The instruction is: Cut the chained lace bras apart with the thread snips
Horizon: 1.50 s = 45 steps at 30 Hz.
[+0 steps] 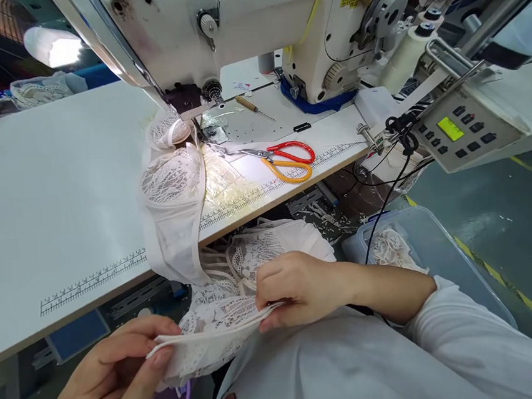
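Observation:
A white lace bra (211,314) is stretched between my hands in front of the table edge. My left hand (118,377) pinches one end of its edge between thumb and fingers. Farther right, my right hand (298,287) grips the same edge, its fingers curled over the fabric. More lace bras, joined to it or lying close by, hang at the table edge; I cannot tell which. One lace bra cup (172,177) lies on the table, its upper part by the needle area of the sewing machine (240,26).
Scissors (290,159) with red and orange handles lie on the white table (66,181), near an awl (250,105). A control panel (463,124) stands at right. Below are a clear plastic bin (470,267) holding white pieces and a purple basket (184,398).

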{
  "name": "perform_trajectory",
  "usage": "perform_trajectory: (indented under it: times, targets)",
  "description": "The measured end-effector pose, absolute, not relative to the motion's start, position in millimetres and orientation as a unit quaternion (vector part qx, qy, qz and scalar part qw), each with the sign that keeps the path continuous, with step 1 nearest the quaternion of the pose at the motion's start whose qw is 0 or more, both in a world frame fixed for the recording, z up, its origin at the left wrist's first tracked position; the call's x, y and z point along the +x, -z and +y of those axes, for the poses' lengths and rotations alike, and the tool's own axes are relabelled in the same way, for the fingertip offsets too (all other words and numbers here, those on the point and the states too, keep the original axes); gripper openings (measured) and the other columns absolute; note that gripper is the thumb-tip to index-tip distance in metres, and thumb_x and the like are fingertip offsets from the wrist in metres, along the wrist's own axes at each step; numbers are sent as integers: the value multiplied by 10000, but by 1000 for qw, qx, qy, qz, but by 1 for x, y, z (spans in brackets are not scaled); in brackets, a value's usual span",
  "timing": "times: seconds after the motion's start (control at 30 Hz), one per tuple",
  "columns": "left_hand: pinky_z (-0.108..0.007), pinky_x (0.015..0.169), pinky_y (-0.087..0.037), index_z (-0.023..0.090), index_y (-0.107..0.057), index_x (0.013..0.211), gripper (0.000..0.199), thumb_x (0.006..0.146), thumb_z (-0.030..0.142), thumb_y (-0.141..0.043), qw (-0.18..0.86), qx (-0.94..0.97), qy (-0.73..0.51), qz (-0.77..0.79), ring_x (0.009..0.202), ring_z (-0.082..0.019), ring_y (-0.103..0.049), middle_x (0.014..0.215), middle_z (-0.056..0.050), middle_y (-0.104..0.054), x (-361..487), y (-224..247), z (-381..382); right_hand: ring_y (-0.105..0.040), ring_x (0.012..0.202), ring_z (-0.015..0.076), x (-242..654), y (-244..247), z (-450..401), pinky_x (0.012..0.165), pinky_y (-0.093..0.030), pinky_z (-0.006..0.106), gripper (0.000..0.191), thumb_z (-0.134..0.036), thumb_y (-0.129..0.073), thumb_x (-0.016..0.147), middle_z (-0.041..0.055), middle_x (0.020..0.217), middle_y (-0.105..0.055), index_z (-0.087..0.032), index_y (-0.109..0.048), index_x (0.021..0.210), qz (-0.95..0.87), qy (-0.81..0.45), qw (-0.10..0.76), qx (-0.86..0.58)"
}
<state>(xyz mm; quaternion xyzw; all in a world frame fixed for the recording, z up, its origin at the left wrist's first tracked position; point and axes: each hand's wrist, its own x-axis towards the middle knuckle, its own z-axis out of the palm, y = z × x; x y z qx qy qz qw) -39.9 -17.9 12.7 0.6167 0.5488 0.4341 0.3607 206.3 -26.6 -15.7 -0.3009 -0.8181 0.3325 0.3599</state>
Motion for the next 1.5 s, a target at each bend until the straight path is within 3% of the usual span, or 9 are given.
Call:
perform_trajectory:
  times: [0.27,0.47,0.57,0.67,0.77,0.87,1.1,1.3,1.5]
  targets:
    - [-177,481,-470,227,-544,723,148,708,106,-628,449,667,-389,451,624,-127,-570,713,16,-605,-38,-28,-14,-465,605,116,209,12,-33,538,-355,223,165,-289,-541,827,14,658,-513,-148,-562,745,-814,-350,338,-317]
    - [-211,576,-473,247,-512,1090,287,817,158,-508,429,737,-235,466,687,-132,-558,808,-16,-575,-54,-33,-13,-476,629,134,210,9,-35,553,-356,245,152,-247,-486,855,35,678,-544,-154,-550,752,-827,-343,302,-327]
    - [-209,616,-455,233,-570,979,196,821,156,-480,391,775,-180,462,715,-126,-549,834,-17,-570,-56,-38,-11,-475,639,139,210,9,-37,557,-350,249,135,-237,-484,861,40,692,-550,-153,-551,780,-839,-317,293,-332]
    - [-198,553,-432,221,-585,798,150,817,158,-450,400,775,-151,466,650,-112,-541,834,-13,-565,-53,-42,-10,-466,639,145,209,11,-38,556,-340,257,131,-239,-483,864,44,702,-546,-155,-553,792,-851,-278,284,-343]
    - [-203,504,-437,215,-556,783,128,806,169,-439,472,703,-166,505,538,-92,-525,849,-11,-602,-49,-45,-13,-466,634,147,208,12,-38,544,-328,256,127,-234,-484,861,45,697,-538,-153,-549,788,-850,-272,284,-350]
    - [-191,512,-440,211,-548,779,125,796,153,-439,532,635,-189,527,538,-101,-536,670,19,-600,-46,-47,-16,-468,634,143,206,10,-36,542,-330,248,108,-235,-489,859,40,699,-532,-150,-555,845,-841,-308,275,-349]
    - [-190,546,-446,200,-576,816,109,714,179,-609,535,590,-313,517,618,-105,-515,727,14,-558,-43,-42,-23,-468,639,134,203,4,-37,566,-349,241,105,-240,-478,850,22,693,-509,-168,-546,815,-802,-420,260,-337]
    - [-213,544,-464,184,-574,796,127,687,205,-638,566,505,-434,486,619,-116,-519,707,6,-556,-35,-32,-28,-479,662,138,201,4,-40,585,-360,242,120,-264,-474,849,26,711,-512,-172,-539,807,-781,-437,289,-340]
    - [-190,515,-448,187,-586,739,65,689,185,-628,587,473,-462,467,582,-97,-502,678,14,-548,-33,-32,-27,-473,646,138,198,7,-40,579,-360,249,116,-262,-467,846,23,717,-494,-177,-531,799,-771,-440,305,-345]
